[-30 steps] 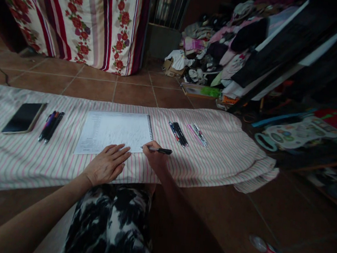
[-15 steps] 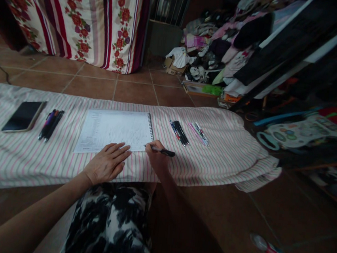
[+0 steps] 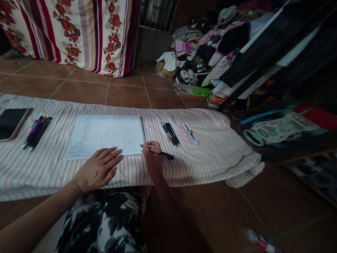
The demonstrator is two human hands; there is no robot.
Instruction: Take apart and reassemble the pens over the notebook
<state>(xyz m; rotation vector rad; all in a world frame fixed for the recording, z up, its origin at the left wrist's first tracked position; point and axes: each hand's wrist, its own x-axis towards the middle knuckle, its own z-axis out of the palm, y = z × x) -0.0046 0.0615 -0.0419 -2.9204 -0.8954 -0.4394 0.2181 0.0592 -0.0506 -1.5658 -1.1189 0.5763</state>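
Observation:
A spiral notebook (image 3: 111,129) lies on the striped cloth (image 3: 214,147), its coil along the right side and its page covered with faint marks. My left hand (image 3: 97,167) rests flat across the notebook's lower edge, fingers stretched out. Near the lower right corner of the page, my right hand (image 3: 152,159) is closed around a black pen (image 3: 162,154). The pen's tip points left over the page's corner; whether it touches the paper I cannot tell.
Left of the notebook lie several dark pens (image 3: 38,132) and a smartphone (image 3: 6,124). To its right are two small groups, black pens (image 3: 171,134) and thin pink and white pens (image 3: 190,134). A plastic bottle (image 3: 261,241) lies on the tiled floor; clothes (image 3: 205,54) are heaped behind.
The whole view has shifted, so the cloth, notebook and pens sit further left and slightly lower. Both hands keep nearly the same places on the notebook, and the pen stays in my right hand.

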